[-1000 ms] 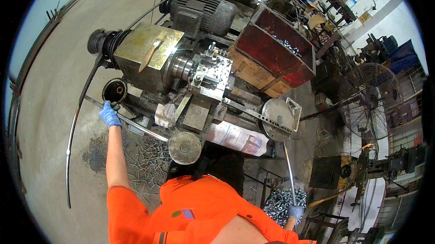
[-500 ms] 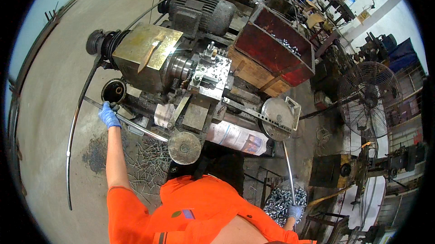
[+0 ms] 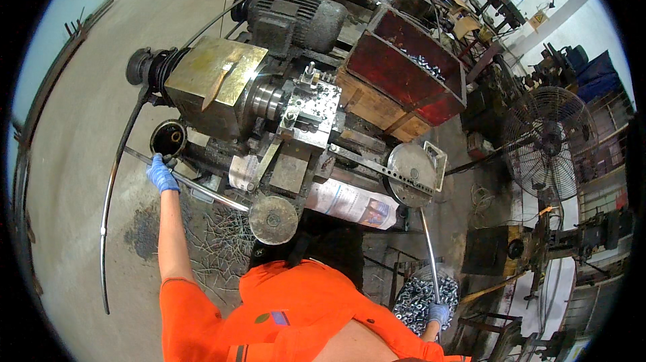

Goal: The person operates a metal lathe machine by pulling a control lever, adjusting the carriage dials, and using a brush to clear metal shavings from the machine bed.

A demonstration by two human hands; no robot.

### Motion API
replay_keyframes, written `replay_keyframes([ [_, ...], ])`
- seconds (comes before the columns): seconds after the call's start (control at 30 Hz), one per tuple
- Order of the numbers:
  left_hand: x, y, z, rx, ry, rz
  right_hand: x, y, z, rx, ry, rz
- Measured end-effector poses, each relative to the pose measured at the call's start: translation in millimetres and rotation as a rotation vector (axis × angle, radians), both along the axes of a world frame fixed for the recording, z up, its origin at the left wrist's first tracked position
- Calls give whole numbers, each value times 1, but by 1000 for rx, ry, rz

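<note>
My left hand (image 3: 162, 173), in a blue glove, is closed around a steel lever bar (image 3: 214, 195) that runs to a round metal disc (image 3: 273, 220) at the front of a lathe-like machine. Far to the right, my right hand (image 3: 438, 314), gloved too, grips a second long lever rod (image 3: 428, 249), which slopes up to another round disc (image 3: 411, 165). Between the two stands the machine's chuck (image 3: 268, 101) beside a shiny metal tool slide (image 3: 316, 110). A wooden-handled tool (image 3: 215, 88) lies on the brass-coloured headstock cover (image 3: 192, 69).
A basket of small metal parts (image 3: 420, 298) sits under my right hand. Behind the slide, a red metal bin (image 3: 404, 69) holds more parts. A motor (image 3: 296, 19) stands at the back, a caged fan (image 3: 548, 140) at the right. Metal shavings (image 3: 219, 244) litter the floor.
The whole view has shifted very slightly. Both hands keep their grip on the levers, with no clear movement of either lever.
</note>
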State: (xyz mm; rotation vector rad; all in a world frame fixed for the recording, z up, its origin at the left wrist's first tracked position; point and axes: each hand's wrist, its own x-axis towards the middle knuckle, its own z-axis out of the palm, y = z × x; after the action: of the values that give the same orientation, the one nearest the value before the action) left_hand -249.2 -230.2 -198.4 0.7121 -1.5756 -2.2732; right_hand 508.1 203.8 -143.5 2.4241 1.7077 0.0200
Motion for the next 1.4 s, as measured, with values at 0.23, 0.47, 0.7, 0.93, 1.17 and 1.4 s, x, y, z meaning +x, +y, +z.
replay_keyframes([
  [0.23,-8,-9,-11,47,-13,-15,-73,-14,20,141,99,196],
  [0.47,-7,-2,-4,4,7,-5,-173,40,15,222,-106,525],
  [0.7,-2,-10,-14,-13,4,-17,-172,138,21,245,-192,683],
  [0.93,6,10,-6,-81,-11,-150,-243,241,16,267,-123,477],
  [1.17,13,-33,2,-141,-158,-457,-276,193,-4,506,-12,737],
  [1.4,2,-105,-138,-1097,-59,-631,-216,108,-51,305,245,696],
])
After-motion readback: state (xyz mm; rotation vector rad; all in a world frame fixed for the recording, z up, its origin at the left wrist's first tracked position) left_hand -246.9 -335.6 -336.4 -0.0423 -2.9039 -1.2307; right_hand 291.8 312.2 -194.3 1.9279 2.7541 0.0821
